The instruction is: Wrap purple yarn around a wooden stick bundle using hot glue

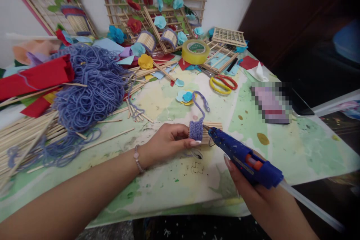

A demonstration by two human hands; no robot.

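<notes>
My left hand point(168, 141) pinches a small roll of bamboo sticks wrapped in purple yarn point(196, 129), with a loop of braided yarn point(200, 105) trailing up from it over the table. My right hand point(254, 189) grips a blue hot glue gun point(246, 159), a clear glue stick poking out of its back end. The gun's nozzle point(209, 129) touches the right side of the yarn wrap, where bare stick ends show.
A big tangle of purple yarn point(87, 90) and loose bamboo sticks point(25, 135) lie at left. Yellow-and-red scissors point(222, 83), a tape roll point(195, 50), paper flowers and stick lattices point(157, 11) crowd the back. A blurred item point(271, 101) sits at right.
</notes>
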